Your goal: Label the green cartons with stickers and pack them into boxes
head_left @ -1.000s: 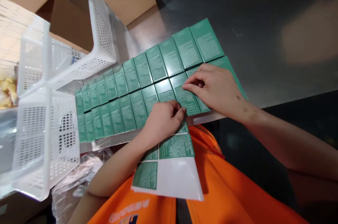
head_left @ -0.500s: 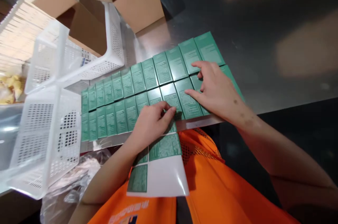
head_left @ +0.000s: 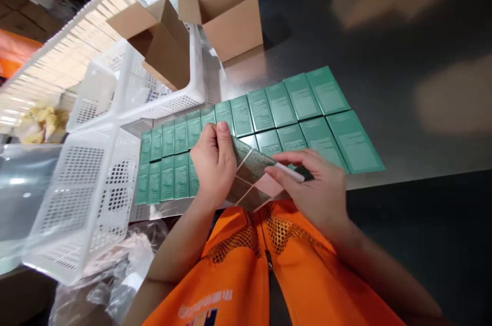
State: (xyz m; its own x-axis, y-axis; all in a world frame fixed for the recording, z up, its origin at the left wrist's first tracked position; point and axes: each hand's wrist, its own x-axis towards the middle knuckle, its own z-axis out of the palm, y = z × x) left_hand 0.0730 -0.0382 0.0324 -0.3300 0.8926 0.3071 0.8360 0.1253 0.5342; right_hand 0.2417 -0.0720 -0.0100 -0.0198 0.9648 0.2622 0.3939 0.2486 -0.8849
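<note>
A sheet of green stickers [head_left: 251, 169] with pale backing is stretched between my two hands, tilted in front of my chest. My left hand [head_left: 216, 162] pinches its left end between thumb and fingers. My right hand [head_left: 313, 182] grips the right end, where the edge looks curled. Behind and beneath them lie two rows of green boxes [head_left: 326, 91] laid side by side on the metal table. My left hand and the sheet hide several boxes in the middle of both rows.
White perforated baskets [head_left: 82, 187] stand at the left, one with an open cardboard box [head_left: 169, 44] in it. Another open carton [head_left: 234, 23] sits at the back of the dark metal table [head_left: 384, 85]. Crumpled clear plastic [head_left: 115, 269] hangs at lower left.
My right hand has come from above the boxes to the sheet's right end. The sheet has risen from my lap and bent between both hands. The whole view has shifted slightly.
</note>
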